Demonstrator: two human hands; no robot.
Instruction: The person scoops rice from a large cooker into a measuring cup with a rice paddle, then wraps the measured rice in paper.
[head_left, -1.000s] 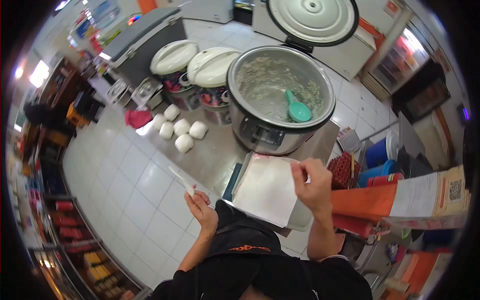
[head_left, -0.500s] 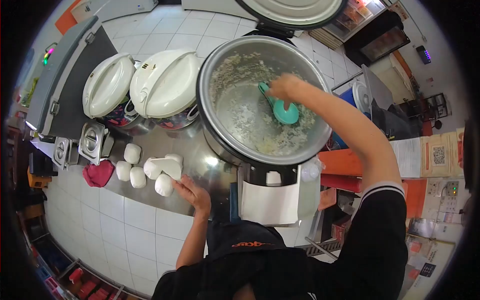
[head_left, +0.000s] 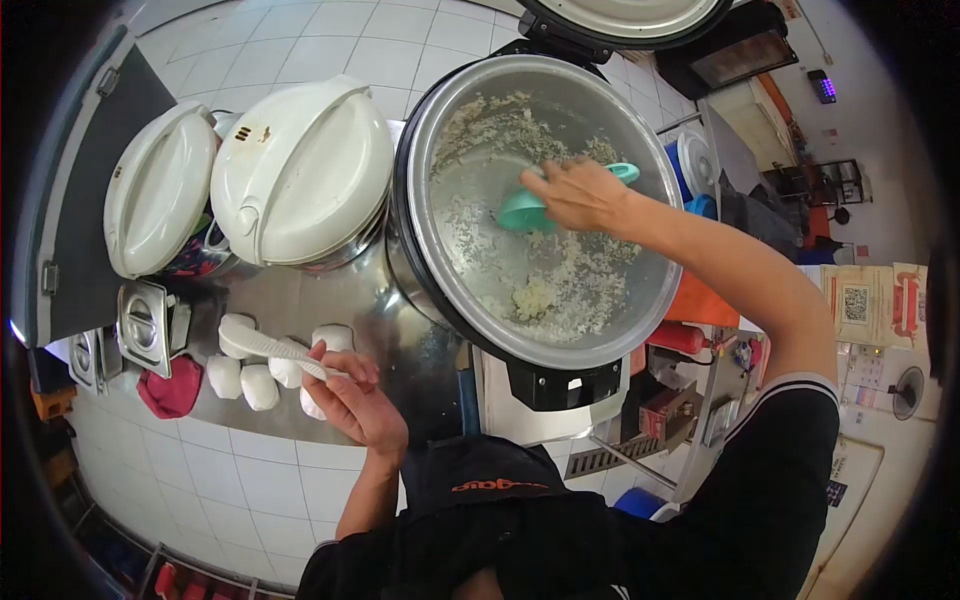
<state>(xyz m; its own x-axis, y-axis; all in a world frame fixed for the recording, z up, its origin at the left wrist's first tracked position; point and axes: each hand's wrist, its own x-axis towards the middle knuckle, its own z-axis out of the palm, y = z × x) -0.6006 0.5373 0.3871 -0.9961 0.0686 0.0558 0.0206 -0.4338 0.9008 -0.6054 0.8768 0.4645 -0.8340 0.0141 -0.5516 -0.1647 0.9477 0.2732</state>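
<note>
Inside a big rice cooker pot, my right hand grips a green scoop, its bowl low to the left and its handle sticking out to the right. White cooked rice clings in loose clumps to the pot's bottom and wall. My left hand holds a white rice paddle by its handle, the broad end pointing left. Under and around the paddle, several rounded white bundles lie on the steel counter; what they contain is hidden.
Two lidded pots with cream lids stand left of the cooker. Farther left are lidded steel containers, a dark red cloth and a grey box. The cooker's raised lid is at the top.
My left hand has lifted the rice paddle off the white bundles. My right hand has turned the scoop, so its bowl now points left. The camera view has shifted.
</note>
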